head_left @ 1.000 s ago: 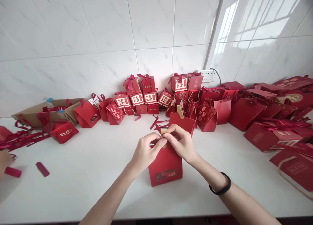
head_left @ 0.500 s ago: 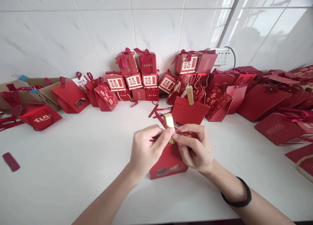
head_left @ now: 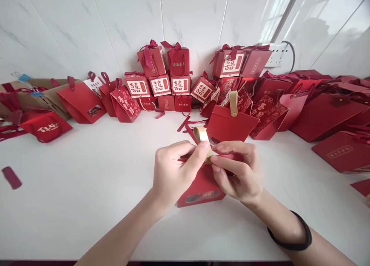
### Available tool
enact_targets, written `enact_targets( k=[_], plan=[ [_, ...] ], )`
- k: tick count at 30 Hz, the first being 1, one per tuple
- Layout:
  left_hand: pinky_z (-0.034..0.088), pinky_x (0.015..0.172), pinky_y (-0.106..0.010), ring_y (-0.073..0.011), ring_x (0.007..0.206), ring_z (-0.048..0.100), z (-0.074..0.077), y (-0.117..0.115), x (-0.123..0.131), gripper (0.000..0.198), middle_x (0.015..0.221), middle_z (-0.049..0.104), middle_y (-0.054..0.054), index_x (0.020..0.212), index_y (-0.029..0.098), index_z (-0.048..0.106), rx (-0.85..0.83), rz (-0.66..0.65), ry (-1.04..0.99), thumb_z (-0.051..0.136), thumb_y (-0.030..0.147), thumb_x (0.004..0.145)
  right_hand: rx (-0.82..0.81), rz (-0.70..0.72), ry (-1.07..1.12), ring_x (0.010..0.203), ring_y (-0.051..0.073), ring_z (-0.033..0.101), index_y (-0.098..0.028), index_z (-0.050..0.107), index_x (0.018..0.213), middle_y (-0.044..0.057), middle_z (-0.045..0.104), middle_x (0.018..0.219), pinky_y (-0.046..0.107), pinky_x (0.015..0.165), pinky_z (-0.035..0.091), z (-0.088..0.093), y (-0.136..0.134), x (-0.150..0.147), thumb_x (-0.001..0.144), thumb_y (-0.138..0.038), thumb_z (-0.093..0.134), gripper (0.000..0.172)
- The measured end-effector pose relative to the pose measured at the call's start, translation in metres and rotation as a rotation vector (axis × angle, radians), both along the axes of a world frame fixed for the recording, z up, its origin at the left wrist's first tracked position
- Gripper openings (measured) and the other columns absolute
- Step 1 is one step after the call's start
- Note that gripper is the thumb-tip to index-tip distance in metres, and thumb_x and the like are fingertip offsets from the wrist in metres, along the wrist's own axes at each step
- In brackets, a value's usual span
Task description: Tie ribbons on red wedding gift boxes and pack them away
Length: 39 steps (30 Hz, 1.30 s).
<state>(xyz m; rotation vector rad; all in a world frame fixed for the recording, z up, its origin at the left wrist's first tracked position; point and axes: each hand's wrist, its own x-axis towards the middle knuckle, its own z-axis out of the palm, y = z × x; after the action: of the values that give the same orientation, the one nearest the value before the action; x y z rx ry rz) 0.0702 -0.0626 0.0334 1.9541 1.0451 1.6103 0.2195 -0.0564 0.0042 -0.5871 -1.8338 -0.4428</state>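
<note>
A red gift box (head_left: 199,187) with an oval window low on its front stands on the white table below my hands. From its top edge rises a looped gold strap (head_left: 201,133). My left hand (head_left: 175,168) pinches this strap between thumb and fingers. On the other side, the fingertips of my right hand (head_left: 241,171) close on the strap's lower end, by its fastening, which they partly cover. Just behind is another red gift box (head_left: 231,123) with an upright gold strap (head_left: 234,103).
Small boxes with double-happiness labels (head_left: 137,87) are stacked along the tiled wall. Red gift bags (head_left: 82,102) stand left, larger red boxes (head_left: 326,112) right. Ribbon scraps (head_left: 190,125) lie behind my hands, a dark red strip (head_left: 12,177) at far left. A power strip (head_left: 276,55) sits by the wall.
The view has shifted slightly, so the boxes at the back appear higher. My right fingers have moved a little on the strap's lower end; my left hand still pinches the strap.
</note>
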Motion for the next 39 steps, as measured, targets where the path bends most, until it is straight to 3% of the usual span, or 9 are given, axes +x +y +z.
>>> enact_targets(
  k=[6,10,13,16,19,21,27,39],
  plan=[
    [0.021,0.036,-0.019,-0.0044,0.042,0.021,0.001,0.001,0.000,0.050,0.047,0.020,0.005,0.048,0.016,0.024,0.006,0.034,0.017,0.056,0.023,0.086,-0.009,0.030,0.034,0.075,0.016,0.059,-0.025,0.051,0.089,0.005,0.050,0.089,0.030,0.055,0.056,0.001,0.001,-0.002,0.079,-0.006,0.056,0.022],
    [0.024,0.037,-0.019,-0.0042,0.041,0.023,0.001,0.001,0.000,0.050,0.045,0.023,0.005,0.047,0.016,0.025,0.012,0.031,0.025,0.056,0.023,0.086,-0.175,0.148,0.125,0.068,0.015,0.057,-0.024,0.051,0.093,0.003,0.056,0.081,0.029,0.054,0.051,0.003,-0.003,-0.005,0.081,-0.007,0.055,0.021],
    [0.031,0.038,-0.018,-0.0048,0.040,0.032,0.002,0.001,-0.002,0.045,0.044,0.035,0.005,0.046,0.016,0.035,0.002,0.004,0.029,0.056,0.024,0.086,-0.360,0.207,0.264,0.069,0.016,0.058,-0.023,0.052,0.101,0.002,0.059,0.078,0.031,0.058,0.051,0.007,-0.007,-0.005,0.082,-0.011,0.057,0.023],
    [0.040,0.043,-0.019,-0.0070,0.044,0.045,0.002,0.000,-0.007,0.037,0.048,0.049,0.003,0.051,0.017,0.048,-0.040,-0.074,0.016,0.056,0.026,0.086,-0.509,0.261,0.223,0.069,0.015,0.060,-0.022,0.059,0.094,0.002,0.064,0.078,0.031,0.060,0.052,0.013,-0.009,-0.002,0.083,-0.014,0.057,0.014],
    [0.049,0.051,-0.022,-0.0125,0.056,0.059,-0.002,0.000,-0.014,0.017,0.063,0.063,0.000,0.066,0.019,0.062,-0.102,-0.232,0.010,0.062,0.029,0.080,-0.597,0.313,0.201,0.064,0.013,0.060,-0.022,0.061,0.085,0.001,0.065,0.075,0.027,0.055,0.051,0.018,-0.010,0.001,0.084,-0.015,0.056,0.009],
    [0.052,0.054,-0.024,-0.0152,0.062,0.062,-0.005,0.000,-0.017,0.006,0.072,0.068,-0.001,0.077,0.020,0.065,-0.123,-0.259,0.006,0.066,0.026,0.076,-0.639,0.321,0.225,0.062,0.013,0.060,-0.021,0.061,0.083,0.001,0.065,0.073,0.026,0.053,0.050,0.019,-0.011,0.001,0.084,-0.015,0.056,0.008],
    [0.053,0.055,-0.024,-0.0134,0.059,0.062,-0.012,0.000,-0.016,0.009,0.068,0.067,0.001,0.068,0.020,0.063,-0.008,-0.102,0.039,0.064,0.022,0.077,-0.687,0.311,0.223,0.061,0.013,0.058,-0.022,0.061,0.080,0.001,0.064,0.072,0.027,0.055,0.050,0.019,-0.011,0.001,0.084,-0.016,0.055,0.009],
    [0.049,0.048,-0.019,-0.0096,0.053,0.058,-0.013,0.001,-0.018,0.011,0.062,0.065,0.004,0.066,0.020,0.063,-0.002,-0.124,0.035,0.064,0.017,0.076,-0.671,0.314,0.223,0.060,0.011,0.056,-0.020,0.060,0.077,-0.001,0.061,0.069,0.025,0.053,0.046,0.019,-0.011,0.001,0.084,-0.015,0.056,0.009]
  ],
)
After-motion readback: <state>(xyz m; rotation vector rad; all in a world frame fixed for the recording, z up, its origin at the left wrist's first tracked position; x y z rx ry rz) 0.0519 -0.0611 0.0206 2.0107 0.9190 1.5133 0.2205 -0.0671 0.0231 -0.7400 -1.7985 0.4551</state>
